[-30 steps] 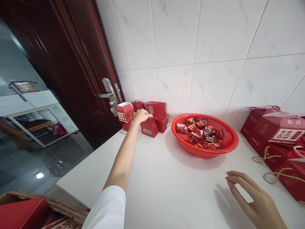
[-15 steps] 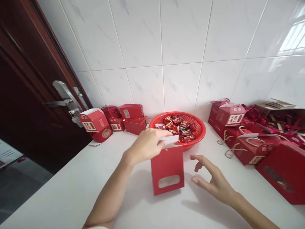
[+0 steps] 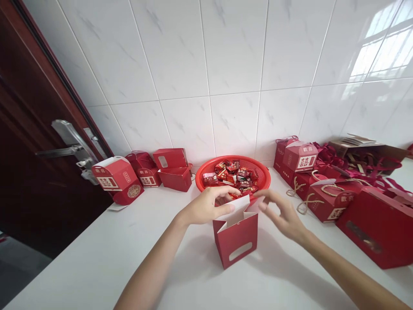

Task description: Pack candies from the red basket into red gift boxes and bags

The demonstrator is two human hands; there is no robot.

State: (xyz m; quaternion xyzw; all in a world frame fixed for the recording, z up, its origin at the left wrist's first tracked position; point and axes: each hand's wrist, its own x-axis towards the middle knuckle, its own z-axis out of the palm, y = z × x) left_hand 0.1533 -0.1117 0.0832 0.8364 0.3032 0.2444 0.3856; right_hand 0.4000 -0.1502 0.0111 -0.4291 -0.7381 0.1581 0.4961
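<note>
Head view, the only 1 supplied. At lower centre of the frame an open red box (image 3: 237,234) stands upright on the white counter (image 3: 97,262), its cut-out window facing the camera and its white-lined top flaps raised.

The left hand (image 3: 206,206) comes in from the lower left; its thumb and fingers are pinched on the left top flap of the box. The right hand (image 3: 284,215) comes in from the lower right with fingers spread and loosely curled at the right top flap; blur hides whether they actually touch it, so its grip cannot be told.

Just behind the box, at centre frame, sits a red basket (image 3: 206,165) holding wrapped sweets (image 3: 235,174). At left centre 4 more small red boxes (image 3: 142,174) stand against the tiled wall (image 3: 226,64), beside a dark door (image 3: 32,172) with a metal handle. At right, a heap of larger red gift boxes with cord handles (image 3: 325,193).

Judgement: the step in hand looks to be spreading the box mouth. To do it well, both flaps should be drawn apart evenly with the base kept flat on the counter, avoiding any crease at the fold lines and any tipping toward the basket.
</note>
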